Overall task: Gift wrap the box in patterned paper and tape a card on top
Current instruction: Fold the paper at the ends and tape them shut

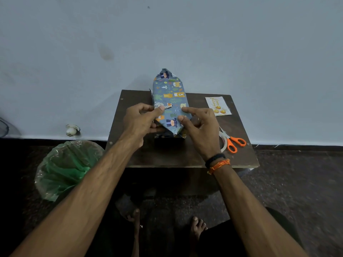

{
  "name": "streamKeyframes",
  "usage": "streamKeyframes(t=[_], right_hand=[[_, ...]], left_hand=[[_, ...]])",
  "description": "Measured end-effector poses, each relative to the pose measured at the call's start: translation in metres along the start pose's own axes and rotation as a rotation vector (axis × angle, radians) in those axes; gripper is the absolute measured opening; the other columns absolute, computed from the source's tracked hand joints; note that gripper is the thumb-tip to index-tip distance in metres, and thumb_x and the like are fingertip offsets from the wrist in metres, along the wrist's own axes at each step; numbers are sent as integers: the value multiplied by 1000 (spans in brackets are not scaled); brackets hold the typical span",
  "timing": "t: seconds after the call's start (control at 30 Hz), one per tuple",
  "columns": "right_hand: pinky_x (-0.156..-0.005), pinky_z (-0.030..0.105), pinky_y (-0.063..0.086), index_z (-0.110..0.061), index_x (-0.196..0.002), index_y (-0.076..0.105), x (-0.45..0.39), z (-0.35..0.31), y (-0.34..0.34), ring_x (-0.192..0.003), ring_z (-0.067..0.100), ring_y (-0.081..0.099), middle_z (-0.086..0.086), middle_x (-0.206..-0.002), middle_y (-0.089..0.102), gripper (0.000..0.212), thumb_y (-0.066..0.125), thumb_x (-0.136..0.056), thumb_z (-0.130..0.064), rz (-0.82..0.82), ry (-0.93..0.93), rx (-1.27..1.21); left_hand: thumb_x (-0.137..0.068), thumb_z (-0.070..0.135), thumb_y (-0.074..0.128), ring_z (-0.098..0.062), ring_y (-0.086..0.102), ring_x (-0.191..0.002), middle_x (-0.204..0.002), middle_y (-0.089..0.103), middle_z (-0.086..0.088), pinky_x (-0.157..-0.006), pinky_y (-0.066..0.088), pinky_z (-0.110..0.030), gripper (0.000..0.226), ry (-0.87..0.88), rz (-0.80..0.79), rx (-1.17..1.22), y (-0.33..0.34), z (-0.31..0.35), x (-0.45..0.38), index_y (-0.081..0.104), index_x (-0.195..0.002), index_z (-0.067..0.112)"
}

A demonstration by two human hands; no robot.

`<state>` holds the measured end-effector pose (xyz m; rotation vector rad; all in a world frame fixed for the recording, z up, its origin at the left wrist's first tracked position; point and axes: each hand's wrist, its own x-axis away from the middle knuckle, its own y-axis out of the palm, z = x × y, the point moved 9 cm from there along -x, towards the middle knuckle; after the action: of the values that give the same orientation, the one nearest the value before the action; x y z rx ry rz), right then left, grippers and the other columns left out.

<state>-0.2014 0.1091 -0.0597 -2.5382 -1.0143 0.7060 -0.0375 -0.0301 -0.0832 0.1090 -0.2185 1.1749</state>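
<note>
The box (169,97), wrapped in blue paper printed with cartoon animals, lies lengthwise on the small brown table (185,154). Both its ends are folded to points, one far, one near me. My left hand (142,119) grips the box's left side, thumb pressed on top. My right hand (199,125) holds the right side, with its thumb and forefinger on the near flap of paper. A white greeting card (218,105) with gold balloons lies flat on the table to the right of the box.
Orange-handled scissors (233,141) and a roll of clear tape (223,142) lie at the table's right edge. A bin lined with a green bag (65,167) stands on the floor to the left. A wall rises just behind the table. My bare feet show below.
</note>
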Motion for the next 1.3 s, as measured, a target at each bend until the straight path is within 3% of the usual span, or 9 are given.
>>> streamKeyframes(t=[0.1, 0.23, 0.33, 0.43, 0.53, 0.67, 0.83, 1.07, 1.3], right_hand=[[-68, 40, 63, -32, -116, 72, 8, 9, 4, -98, 19, 71, 0, -121, 58, 39, 80, -82, -49, 36, 124, -173], [-71, 34, 63, -22, -116, 69, 13, 9, -2, -108, 11, 66, -1, -118, 65, 45, 89, -77, -31, 138, 230, -270], [-67, 38, 64, -20, -109, 62, 21, 19, 3, -102, 19, 71, 4, -114, 64, 51, 94, -70, -23, 180, 415, -492], [-61, 33, 62, -13, -98, 60, 31, 25, 6, -86, 24, 76, 13, -103, 70, 48, 95, -68, -25, 190, 564, -564], [-53, 26, 55, -8, -85, 68, 35, 22, 13, -66, 17, 73, 10, -79, 76, 35, 90, -75, -33, 67, 645, -539], [-53, 25, 54, -6, -81, 73, 34, 20, 18, -62, 16, 67, 10, -72, 73, 31, 88, -78, -33, -7, 663, -550], [-51, 20, 52, -6, -78, 71, 31, 18, 22, -58, 11, 64, 9, -70, 71, 23, 84, -82, -25, -109, 671, -594], [-47, 17, 47, -11, -81, 68, 34, 23, 27, -63, 8, 69, 4, -75, 73, 16, 85, -80, -12, -132, 706, -632], [-46, 18, 45, -13, -82, 68, 38, 24, 30, -63, 12, 68, 12, -89, 76, 21, 83, -77, 0, -105, 696, -611]], left_hand=[[-81, 22, 85, -28, 66, -72, -86, 70, -18, -62, 63, -38, 34, 17, -18, 15, -1, 5, 1, 71, -101, -2], [-74, 13, 90, -31, 77, -82, -97, 75, -18, -67, 64, -44, 42, 43, -39, 46, -1, 10, 5, 67, -105, -3], [-68, 8, 92, -27, 76, -78, -93, 67, -12, -61, 62, -38, 46, 53, 39, 46, -7, 12, 9, 54, -94, 6], [-70, 21, 93, -20, 72, -65, -74, 65, -11, -55, 61, -35, 43, 74, 81, -83, -12, 14, 13, 53, -80, 6], [-77, 40, 86, -22, 71, -59, -68, 70, -15, -59, 63, -38, 46, 49, 21, -223, -7, 9, 16, 63, -69, 1], [-79, 47, 83, -22, 75, -64, -70, 74, -12, -61, 62, -35, 48, -8, -26, -226, -4, 4, 18, 73, -76, 0], [-78, 32, 86, -24, 77, -78, -83, 77, -15, -66, 64, -33, 37, -141, -149, -93, 3, -6, 27, 76, -92, -1], [-73, 13, 88, -24, 77, -79, -84, 77, -16, -72, 64, -35, 19, -251, -191, 39, 12, -17, 33, 71, -77, 5], [-74, -4, 83, -23, 77, -78, -87, 78, -16, -72, 64, -34, 17, -249, -159, 108, 14, -22, 35, 69, -81, 2]])
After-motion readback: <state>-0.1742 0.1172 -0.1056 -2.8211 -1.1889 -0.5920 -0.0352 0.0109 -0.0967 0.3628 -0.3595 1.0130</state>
